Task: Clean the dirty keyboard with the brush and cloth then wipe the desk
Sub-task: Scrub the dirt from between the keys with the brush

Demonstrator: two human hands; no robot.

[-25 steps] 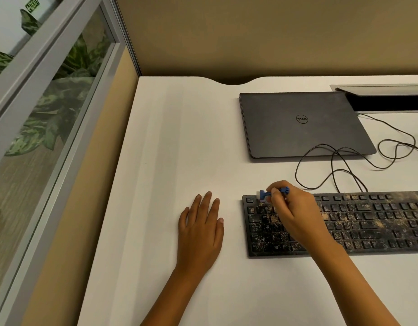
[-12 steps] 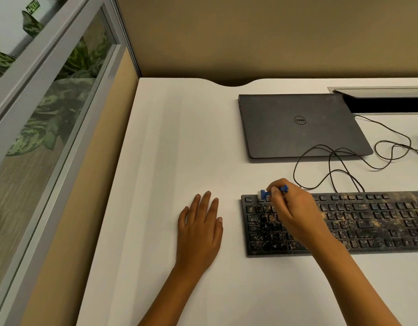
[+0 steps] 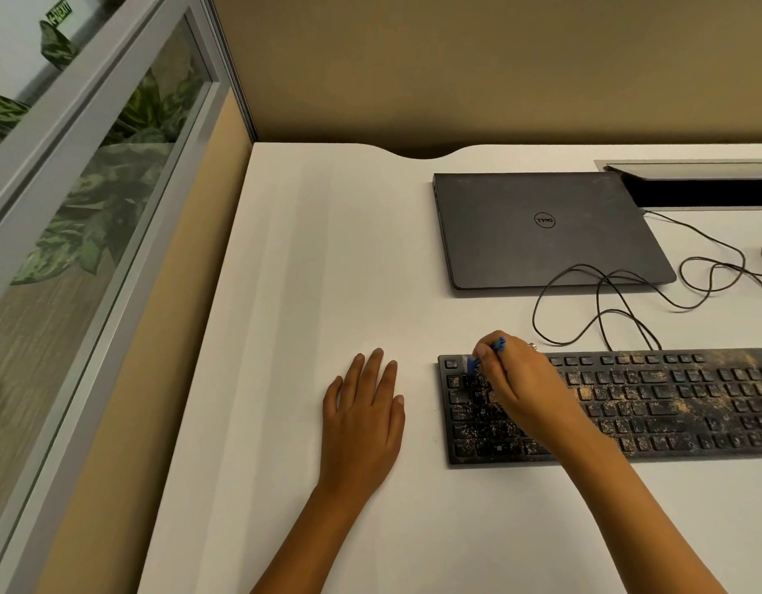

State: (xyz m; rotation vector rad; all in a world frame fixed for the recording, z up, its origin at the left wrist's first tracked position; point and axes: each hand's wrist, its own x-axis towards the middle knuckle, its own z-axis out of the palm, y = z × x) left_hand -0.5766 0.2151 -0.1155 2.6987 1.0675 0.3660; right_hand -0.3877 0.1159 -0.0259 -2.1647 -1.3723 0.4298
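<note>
A black keyboard speckled with tan dirt lies on the white desk at the lower right. My right hand pinches a small blue brush, whose head touches the keys at the keyboard's top left corner. My left hand lies flat on the desk just left of the keyboard, fingers straight and holding nothing. No cloth is in view.
A closed dark laptop sits behind the keyboard. Thin black cables loop between them. A cable slot opens at the back right. A glass partition with plants behind it borders the desk's left edge.
The brush head has shifted down and left over the top-left keys with my right hand. My left hand stays flat in the same spot.
</note>
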